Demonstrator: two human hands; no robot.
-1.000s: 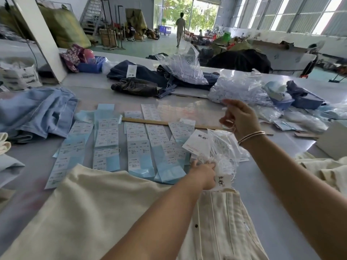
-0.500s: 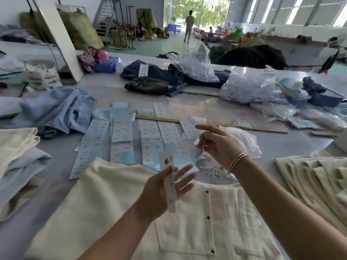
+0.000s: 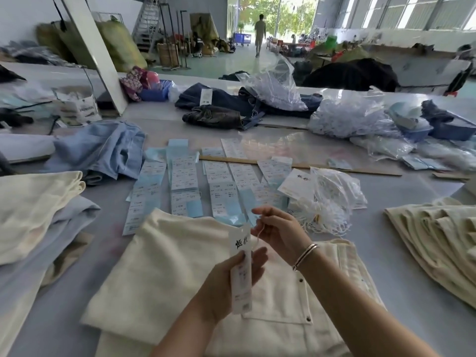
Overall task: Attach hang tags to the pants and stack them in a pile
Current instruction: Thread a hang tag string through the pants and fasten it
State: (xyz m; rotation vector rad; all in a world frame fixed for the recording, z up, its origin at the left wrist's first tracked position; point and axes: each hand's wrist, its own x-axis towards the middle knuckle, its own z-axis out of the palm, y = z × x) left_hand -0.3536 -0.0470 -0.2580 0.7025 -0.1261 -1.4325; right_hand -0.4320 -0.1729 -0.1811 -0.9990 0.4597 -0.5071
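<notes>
Over the cream pants (image 3: 180,266) spread on the grey table (image 3: 401,253), we held both hands close together. Our left hand (image 3: 229,282) gripped a long white hang tag (image 3: 240,269) upright, thumb across its front and fingers curled behind it. Our right hand (image 3: 279,233), a bracelet (image 3: 305,256) on its wrist, pinched a thin white string (image 3: 257,234) at the tag's top end, its other fingers loosely bent. Beyond our hands lay rows of blue and white labels (image 3: 185,181), and just right of them a bag of white strings (image 3: 332,199) with another tag on it. We saw folded cream pants stacked at the right edge (image 3: 438,238) and a mixed pile of cream and blue pants at the left (image 3: 33,210).
</notes>
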